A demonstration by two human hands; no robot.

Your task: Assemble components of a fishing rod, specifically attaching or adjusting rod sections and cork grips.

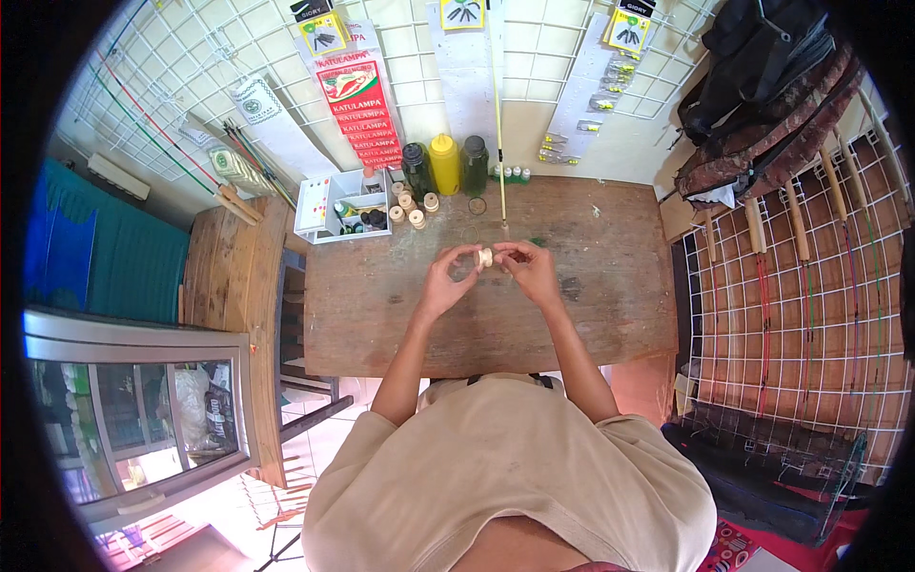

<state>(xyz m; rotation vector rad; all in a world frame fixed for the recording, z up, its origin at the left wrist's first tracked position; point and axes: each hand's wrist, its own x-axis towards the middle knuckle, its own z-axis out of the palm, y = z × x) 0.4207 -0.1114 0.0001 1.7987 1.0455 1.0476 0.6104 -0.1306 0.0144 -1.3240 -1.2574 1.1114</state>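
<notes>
Over the middle of the wooden table (381,319), a small pale wooden spool (486,257) is pinched between my two hands. My left hand (450,279) grips its left side with thumb and fingertips. From the other side, my right hand (534,273) has thumb and fingers closed at the spool's right edge. Just beyond the hands, the lower end of a thin pale rod (499,133) comes down to the tabletop. Several similar wooden spools (416,218) stand to the far left of my hands. Any line on the held spool is too small to make out.
At the back stand a yellow squeeze bottle (444,164), two dark bottles (475,165) and several tiny bottles (515,175). A white organizer box (315,221) sits at the back left. Wire grid racks hold packets and, on the right, fishing rods (796,221). A glass cabinet (143,410) is at left.
</notes>
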